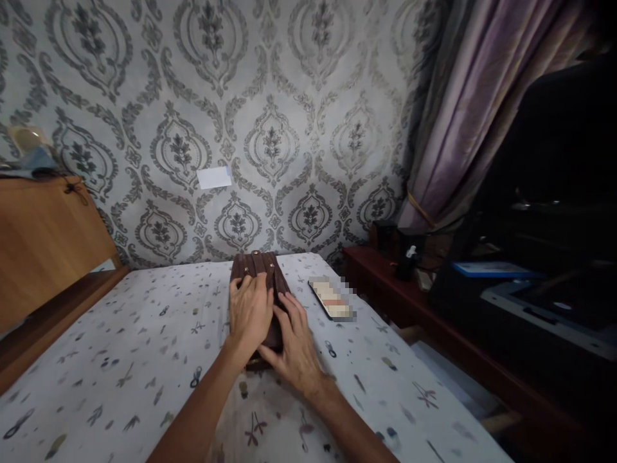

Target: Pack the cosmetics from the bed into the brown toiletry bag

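Note:
A dark brown folded piece of clothing (258,267) with small buttons lies on the white patterned bedsheet (144,347), close to the wall. My left hand (249,312) rests flat on top of it, fingers stretched out and slightly apart. Just to its right, my right hand (295,344) also lies on the cloth, fingers extended along its right edge and near end. Neither hand grips anything that I can see. The near part of the cloth is hidden under both hands.
A phone (331,298) lies on the sheet right of the cloth. A wooden headboard (43,251) stands at left. A dark wooden bench (414,302) with small items runs along the bed's right side, under a purple curtain (477,109). Patterned wallpaper is behind.

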{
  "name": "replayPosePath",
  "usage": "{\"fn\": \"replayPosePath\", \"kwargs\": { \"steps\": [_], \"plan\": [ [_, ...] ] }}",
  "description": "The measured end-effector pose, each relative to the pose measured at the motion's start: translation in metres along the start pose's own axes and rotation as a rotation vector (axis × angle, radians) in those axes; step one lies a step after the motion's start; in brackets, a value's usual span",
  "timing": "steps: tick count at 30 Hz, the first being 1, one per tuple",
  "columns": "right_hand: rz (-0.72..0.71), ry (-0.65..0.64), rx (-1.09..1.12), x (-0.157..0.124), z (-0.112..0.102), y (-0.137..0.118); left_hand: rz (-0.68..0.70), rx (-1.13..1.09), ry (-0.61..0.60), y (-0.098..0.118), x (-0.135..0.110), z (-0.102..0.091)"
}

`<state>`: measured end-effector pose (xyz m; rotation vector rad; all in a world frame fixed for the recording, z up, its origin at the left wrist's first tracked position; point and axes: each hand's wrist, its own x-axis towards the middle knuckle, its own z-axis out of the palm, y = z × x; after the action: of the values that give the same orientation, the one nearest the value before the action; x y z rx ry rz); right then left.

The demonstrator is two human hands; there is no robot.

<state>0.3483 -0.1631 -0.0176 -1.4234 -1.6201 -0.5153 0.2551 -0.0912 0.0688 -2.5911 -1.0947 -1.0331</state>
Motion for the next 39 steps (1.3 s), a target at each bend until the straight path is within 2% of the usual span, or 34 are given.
{"fn": "replayPosePath", "kwargs": {
  "steps": [7, 17, 27, 39],
  "plan": [
    [0.019, -0.034, -0.005, 0.005, -0.012, 0.009, -0.004, -0.059, 0.054, -0.004, -0.001, 0.005],
    [0.043, -0.057, -0.018, 0.0, -0.008, 0.007, -0.028, -0.134, 0.076, -0.008, -0.002, 0.007],
    [0.068, -0.019, -0.033, 0.002, -0.006, 0.009, 0.02, -0.111, 0.079, -0.009, -0.004, 0.007],
    [0.075, 0.024, -0.005, 0.001, -0.001, 0.012, 0.097, -0.237, 0.127, -0.012, -0.01, 0.003]
  ]
}}
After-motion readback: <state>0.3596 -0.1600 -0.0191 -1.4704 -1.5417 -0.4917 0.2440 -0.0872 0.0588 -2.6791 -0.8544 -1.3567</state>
